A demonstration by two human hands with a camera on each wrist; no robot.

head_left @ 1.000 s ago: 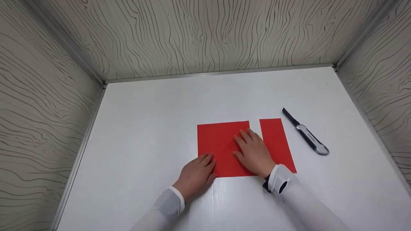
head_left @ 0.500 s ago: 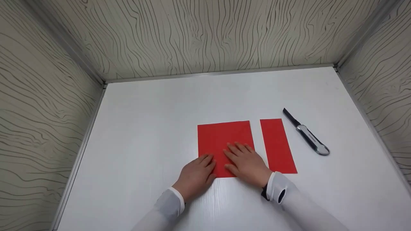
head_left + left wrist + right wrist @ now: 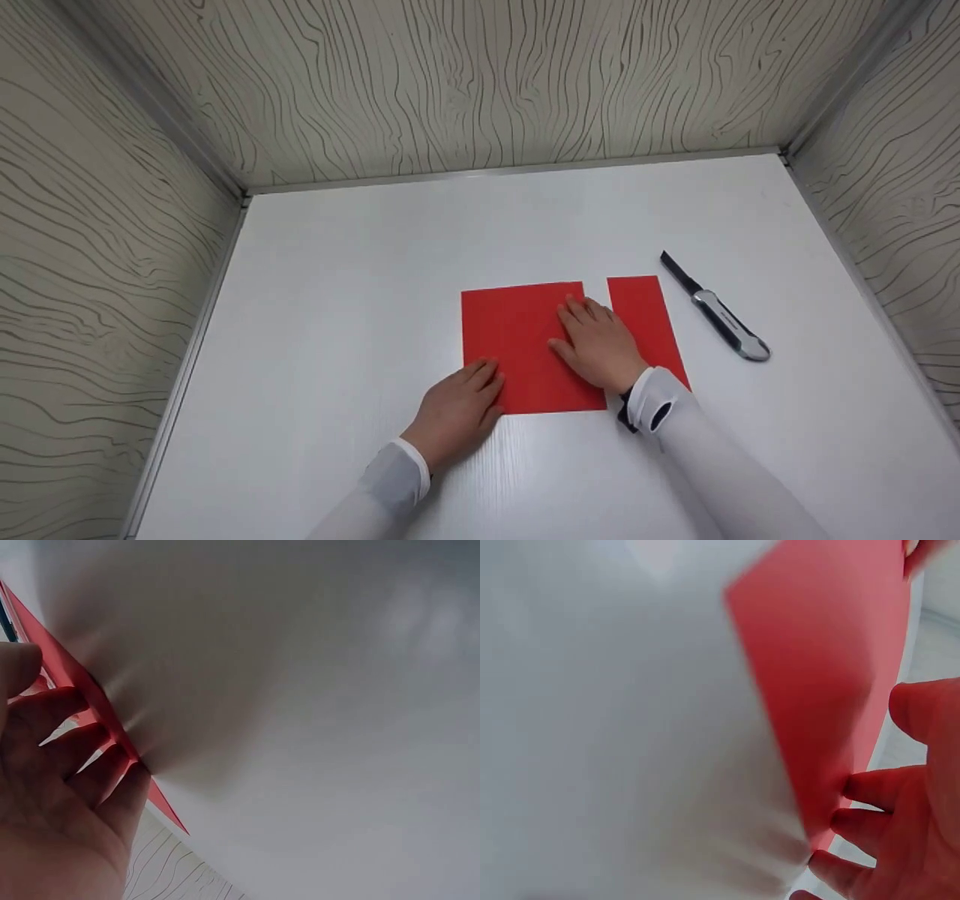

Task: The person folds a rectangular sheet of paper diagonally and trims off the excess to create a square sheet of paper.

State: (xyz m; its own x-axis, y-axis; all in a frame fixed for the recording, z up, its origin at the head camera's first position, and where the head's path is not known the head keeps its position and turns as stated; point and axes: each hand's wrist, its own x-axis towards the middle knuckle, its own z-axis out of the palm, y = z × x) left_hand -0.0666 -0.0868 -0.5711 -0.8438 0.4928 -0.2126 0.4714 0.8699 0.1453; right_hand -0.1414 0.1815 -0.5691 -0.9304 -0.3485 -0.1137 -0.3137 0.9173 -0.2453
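A red sheet of paper (image 3: 517, 322), close to square, lies flat on the white table in the head view. My left hand (image 3: 456, 409) rests on its near left corner, fingers stretched over the edge. Along the sheet's right side my right hand (image 3: 600, 345) presses with spread fingers. In the right wrist view the fingertips (image 3: 862, 829) touch the red paper right at its edge. A narrow red paper strip (image 3: 645, 319) lies just right of the sheet, partly covered by my right hand and sleeve.
To the right of the strip lies a utility knife (image 3: 716, 307) with a black blade and a grey and black handle, blade pointing away from me. Wood-patterned panels (image 3: 480, 82) stand around the back and sides of the white table (image 3: 337, 300).
My right hand slid down and left over the sheet, then came back up to its right edge. The left hand, sheet, strip and knife have stayed in place.
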